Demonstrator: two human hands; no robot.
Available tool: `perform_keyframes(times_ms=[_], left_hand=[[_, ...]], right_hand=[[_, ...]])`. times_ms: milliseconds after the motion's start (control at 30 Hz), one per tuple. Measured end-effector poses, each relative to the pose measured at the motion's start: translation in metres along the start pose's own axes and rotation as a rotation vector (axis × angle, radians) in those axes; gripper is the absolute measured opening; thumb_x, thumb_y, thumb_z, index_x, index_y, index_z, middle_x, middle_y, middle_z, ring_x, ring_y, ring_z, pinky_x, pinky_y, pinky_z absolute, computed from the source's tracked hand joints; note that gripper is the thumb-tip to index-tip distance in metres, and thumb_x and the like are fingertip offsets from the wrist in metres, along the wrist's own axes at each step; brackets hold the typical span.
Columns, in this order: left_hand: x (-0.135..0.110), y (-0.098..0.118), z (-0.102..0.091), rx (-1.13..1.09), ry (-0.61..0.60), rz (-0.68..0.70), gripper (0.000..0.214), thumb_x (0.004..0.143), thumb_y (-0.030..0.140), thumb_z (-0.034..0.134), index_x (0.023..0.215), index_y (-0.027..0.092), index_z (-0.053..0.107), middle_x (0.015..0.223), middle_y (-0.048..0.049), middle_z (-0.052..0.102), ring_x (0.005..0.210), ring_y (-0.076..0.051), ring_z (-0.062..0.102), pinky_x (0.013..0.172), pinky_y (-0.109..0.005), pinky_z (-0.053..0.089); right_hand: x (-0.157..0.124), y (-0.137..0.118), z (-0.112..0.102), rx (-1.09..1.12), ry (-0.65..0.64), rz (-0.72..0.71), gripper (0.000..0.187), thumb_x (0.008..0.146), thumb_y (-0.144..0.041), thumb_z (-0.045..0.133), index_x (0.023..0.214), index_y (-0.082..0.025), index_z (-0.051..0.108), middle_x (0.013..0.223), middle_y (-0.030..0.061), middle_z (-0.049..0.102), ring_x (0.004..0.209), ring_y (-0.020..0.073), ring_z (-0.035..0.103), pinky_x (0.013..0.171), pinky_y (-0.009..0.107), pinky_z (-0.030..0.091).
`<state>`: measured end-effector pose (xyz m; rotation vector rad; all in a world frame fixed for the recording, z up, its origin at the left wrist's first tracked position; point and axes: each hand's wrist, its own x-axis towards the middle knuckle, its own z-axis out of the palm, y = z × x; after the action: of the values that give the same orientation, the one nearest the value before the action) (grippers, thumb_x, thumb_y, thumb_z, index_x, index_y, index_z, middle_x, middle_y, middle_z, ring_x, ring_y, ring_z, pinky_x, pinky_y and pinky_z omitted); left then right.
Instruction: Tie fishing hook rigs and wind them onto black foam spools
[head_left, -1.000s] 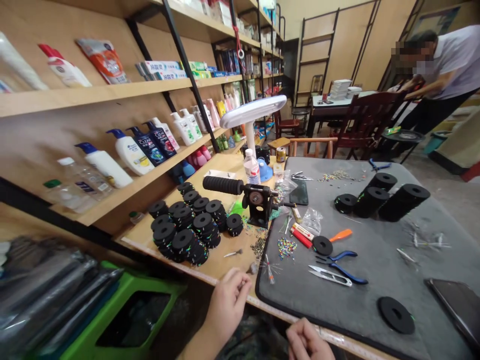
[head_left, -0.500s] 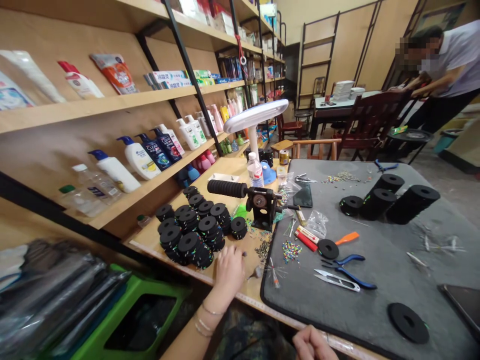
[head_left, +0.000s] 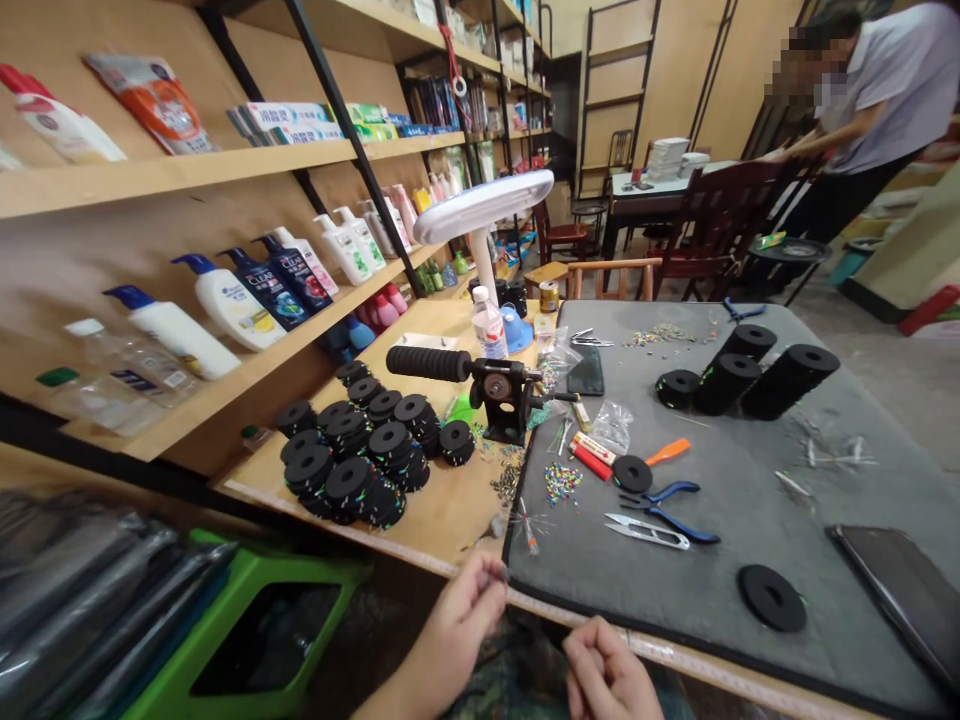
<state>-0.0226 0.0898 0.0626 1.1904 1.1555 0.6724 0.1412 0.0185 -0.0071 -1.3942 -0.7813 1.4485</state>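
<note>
My left hand (head_left: 459,628) is at the table's front edge, thumb and fingers pinched together, with a small dark bit at the fingertips that I cannot make out. Lower and to its right, my right hand (head_left: 606,672) is also closed in a pinch; whatever it holds is hidden or too small to see. Just beyond the left hand lie a thin bundle of wires with a red part (head_left: 532,538) and a small grey lump (head_left: 496,526). Snips (head_left: 649,531) and blue-handled pliers (head_left: 679,510) rest on the grey mat (head_left: 600,575). A black foam spool (head_left: 772,597) lies flat to the right.
Stacked black foam spools (head_left: 349,480) fill the table's left, beside a black winding device (head_left: 501,392). More spool stacks (head_left: 791,380), coloured beads (head_left: 562,483) and a dark tablet (head_left: 904,590) are on the mat. A white lamp (head_left: 484,208) stands behind. Another person (head_left: 889,90) bends over a far table.
My left hand has drawn back from beside the spool stacks to the table edge, near my right hand, and its fingers are now pinched. The view has shifted slightly right.
</note>
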Motion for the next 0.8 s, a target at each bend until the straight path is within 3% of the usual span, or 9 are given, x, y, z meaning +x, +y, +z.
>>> perform_keyframes(times_ms=[67,167,433,800], left_hand=[[-0.01,-0.009,0.018,-0.17,-0.07,-0.135,0.026,0.081,0.042,0.057,0.085,0.018,0.047,0.064,0.0064,0.04,0.055,-0.008,0.037,0.05,-0.02,0.023],[-0.014,-0.023,0.036,-0.271,-0.102,-0.229,0.028,0.075,0.039,0.064,0.077,0.018,0.045,0.062,0.0065,0.042,0.055,-0.007,0.034,0.049,-0.02,0.019],[-0.01,-0.055,0.046,-0.357,-0.15,-0.332,0.034,0.071,0.043,0.066,0.075,0.019,0.042,0.055,0.0094,0.04,0.048,-0.005,0.031,0.046,-0.023,0.012],[-0.011,-0.046,0.052,-0.3,-0.188,-0.381,0.033,0.068,0.044,0.064,0.072,0.02,0.042,0.049,0.0098,0.046,0.038,-0.002,0.028,0.042,-0.023,0.01]], right_hand=[[-0.002,-0.002,-0.002,0.011,-0.051,0.011,0.05,0.073,-0.073,0.049,0.068,-0.025,0.043,0.038,-0.0097,0.041,0.034,0.0085,0.025,0.039,0.022,0.019],[-0.005,-0.005,-0.006,0.005,-0.105,0.043,0.048,0.075,-0.07,0.051,0.07,-0.023,0.043,0.04,-0.0098,0.046,0.035,0.0069,0.029,0.04,0.019,0.022],[-0.012,-0.001,-0.005,0.015,-0.109,0.104,0.051,0.072,-0.072,0.054,0.067,-0.022,0.043,0.038,-0.009,0.05,0.032,0.005,0.031,0.036,0.018,0.019],[-0.009,-0.011,-0.002,0.07,-0.061,0.107,0.053,0.066,-0.072,0.061,0.07,-0.02,0.05,0.039,-0.0079,0.051,0.033,0.005,0.035,0.036,0.017,0.023]])
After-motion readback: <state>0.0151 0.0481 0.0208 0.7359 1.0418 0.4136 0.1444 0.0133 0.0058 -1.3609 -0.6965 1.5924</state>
